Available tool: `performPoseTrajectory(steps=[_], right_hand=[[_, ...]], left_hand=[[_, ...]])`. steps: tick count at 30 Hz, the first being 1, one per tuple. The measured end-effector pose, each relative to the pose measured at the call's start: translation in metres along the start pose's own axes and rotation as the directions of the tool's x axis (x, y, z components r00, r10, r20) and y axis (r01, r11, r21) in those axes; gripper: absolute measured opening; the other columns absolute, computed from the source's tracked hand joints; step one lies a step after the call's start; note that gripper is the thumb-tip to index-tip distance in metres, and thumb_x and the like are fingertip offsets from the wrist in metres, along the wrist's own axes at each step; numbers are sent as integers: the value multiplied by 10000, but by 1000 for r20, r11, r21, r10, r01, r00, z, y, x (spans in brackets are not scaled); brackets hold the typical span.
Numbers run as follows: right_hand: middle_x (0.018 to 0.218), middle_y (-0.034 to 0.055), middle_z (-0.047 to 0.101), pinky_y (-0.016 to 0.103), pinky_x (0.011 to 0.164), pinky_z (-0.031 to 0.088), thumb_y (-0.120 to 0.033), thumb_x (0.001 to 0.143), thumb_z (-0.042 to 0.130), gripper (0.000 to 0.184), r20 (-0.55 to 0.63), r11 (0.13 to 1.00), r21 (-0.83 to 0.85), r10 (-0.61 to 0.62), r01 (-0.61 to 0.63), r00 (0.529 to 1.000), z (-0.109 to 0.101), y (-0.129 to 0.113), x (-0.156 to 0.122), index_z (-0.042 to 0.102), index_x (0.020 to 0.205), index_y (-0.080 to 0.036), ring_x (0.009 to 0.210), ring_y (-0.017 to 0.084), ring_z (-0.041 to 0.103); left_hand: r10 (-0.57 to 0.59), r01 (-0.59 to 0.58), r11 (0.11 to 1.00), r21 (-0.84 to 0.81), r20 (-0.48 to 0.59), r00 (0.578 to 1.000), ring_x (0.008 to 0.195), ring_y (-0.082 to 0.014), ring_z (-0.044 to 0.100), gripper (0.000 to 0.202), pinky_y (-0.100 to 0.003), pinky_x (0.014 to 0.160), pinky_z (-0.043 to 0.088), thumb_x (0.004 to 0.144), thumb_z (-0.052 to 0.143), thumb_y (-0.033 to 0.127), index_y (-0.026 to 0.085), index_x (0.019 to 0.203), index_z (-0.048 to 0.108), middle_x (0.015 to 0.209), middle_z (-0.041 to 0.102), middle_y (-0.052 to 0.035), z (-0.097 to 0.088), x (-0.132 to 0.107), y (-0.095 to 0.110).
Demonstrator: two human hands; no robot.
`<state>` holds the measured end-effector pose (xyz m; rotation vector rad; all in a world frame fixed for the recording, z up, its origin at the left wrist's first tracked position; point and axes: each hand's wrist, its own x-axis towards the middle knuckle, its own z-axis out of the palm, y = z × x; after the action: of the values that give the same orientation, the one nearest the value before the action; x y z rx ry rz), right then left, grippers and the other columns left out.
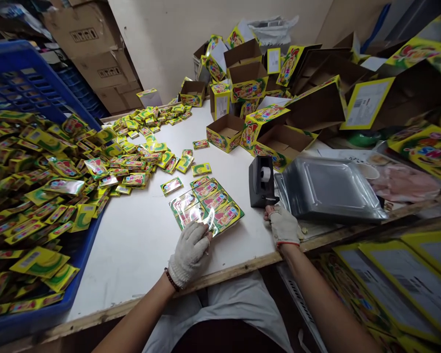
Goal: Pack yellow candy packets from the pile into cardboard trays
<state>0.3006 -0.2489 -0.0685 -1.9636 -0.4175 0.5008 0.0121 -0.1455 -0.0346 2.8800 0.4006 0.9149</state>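
Observation:
My left hand [189, 252], in a white knit glove, presses its curled fingers on the near edge of a clear bag of yellow sachets [207, 207] lying flat on the white table [139, 235]. My right hand [283, 225], also gloved, rests at the base of a black tape dispenser [261, 181] with a white roll. Its fingers are curled near the dispenser's front. I cannot see whether a strip of tape is between them.
A blue crate [29, 93] heaped with yellow sachets fills the left. Loose sachets [139, 152] spread over the far table. A stack of silver foil bags [327, 189] lies right of the dispenser. Open yellow cartons [250, 83] pile up behind. Flat cartons [407, 284] stand at lower right.

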Motion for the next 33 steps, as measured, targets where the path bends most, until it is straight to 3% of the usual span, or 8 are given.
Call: performPoseTrajectory(steps=[4,11,15,18,20,25,29,33], right_hand=[[562,32,591,254,419,393,-544,681,577,319,19,998,21,63,-63,998,4,2,10,545,660,-227,477,149,531],[518,-8,519,256,449,393,-699,664,633,491,283,995,94,-9,-18,959,0,-13,-35,493,627,-231,469,126,471],[544,-5,563,265,512,431,-723,695,648,520,575,990,139,-95,18,813,15,-35,-86,553,612,-218,515,132,505],[535,4,576,272,545,446,-713,748,618,528,696,987,157,-124,19,707,36,-44,-110,565,587,-213,519,133,517],[535,4,579,272,545,441,-715,763,600,531,719,986,164,-128,12,683,48,-45,-115,564,594,-213,515,131,517],[533,-3,565,266,515,419,-715,773,590,524,717,986,166,-98,-33,690,60,-35,-112,539,616,-217,498,125,506],[535,-10,558,269,482,413,-718,757,588,513,718,980,168,-49,-105,694,65,-25,-110,529,641,-222,464,120,494],[582,4,623,265,458,428,-677,698,676,471,752,974,131,25,-186,659,66,-21,-106,561,674,-220,457,129,536]], left_hand=[[17,-24,999,-33,-196,980,1005,-228,628,226,-443,870,581,867,508,39,201,1005,585,1061,680,-118,5,-8,2],[26,-42,994,-101,-155,988,1045,-259,594,265,-499,915,555,801,485,60,184,1021,568,1080,653,-145,2,-7,4],[16,-35,993,-111,-169,986,1052,-252,597,296,-486,930,548,791,487,52,191,1042,559,1073,652,-132,3,-7,5],[-24,0,992,-130,-186,982,1051,-241,603,314,-466,937,543,793,484,39,186,1064,545,1082,648,-128,6,-9,5],[-41,14,990,-142,-184,982,1059,-237,602,352,-462,947,537,811,475,51,180,1133,534,1097,641,-126,6,-10,4],[55,-54,998,14,-81,995,1013,-238,570,397,-442,905,521,902,468,98,185,1284,533,1064,613,-114,0,-5,6],[-13,14,999,35,-35,999,978,-247,543,288,-433,898,499,930,484,173,149,1184,617,1038,609,-124,-5,2,14],[-172,177,982,62,-72,982,864,-238,538,175,-389,762,461,924,570,328,192,889,674,927,623,-85,2,12,20]])
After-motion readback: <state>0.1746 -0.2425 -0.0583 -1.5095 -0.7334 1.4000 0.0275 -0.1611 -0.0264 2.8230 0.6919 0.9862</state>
